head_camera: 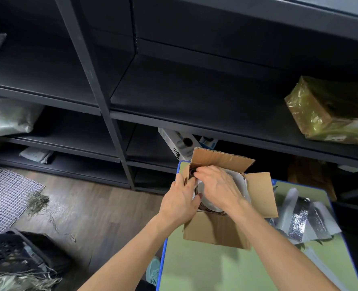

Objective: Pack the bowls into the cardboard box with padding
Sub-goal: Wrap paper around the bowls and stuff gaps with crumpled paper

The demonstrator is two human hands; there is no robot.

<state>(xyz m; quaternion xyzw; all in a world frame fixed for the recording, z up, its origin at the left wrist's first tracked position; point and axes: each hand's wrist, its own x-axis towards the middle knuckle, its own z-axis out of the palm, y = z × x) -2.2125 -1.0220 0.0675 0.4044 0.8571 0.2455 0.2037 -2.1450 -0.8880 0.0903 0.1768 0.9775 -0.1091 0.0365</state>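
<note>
An open cardboard box stands on a green table with a blue rim. Inside it lies a pale bowl with a dark rim, wrapped partly in white padding. My left hand is at the box's left wall, its fingers reaching over the edge beside the bowl. Over the bowl, my right hand has its fingers curled down into the box's far-left corner, where something dark shows. What the fingertips hold is hidden.
Silver foil padding sheets lie on the green table right of the box. Dark shelving stands behind, holding a wrapped parcel. A black crate with straw sits on the wooden floor at left.
</note>
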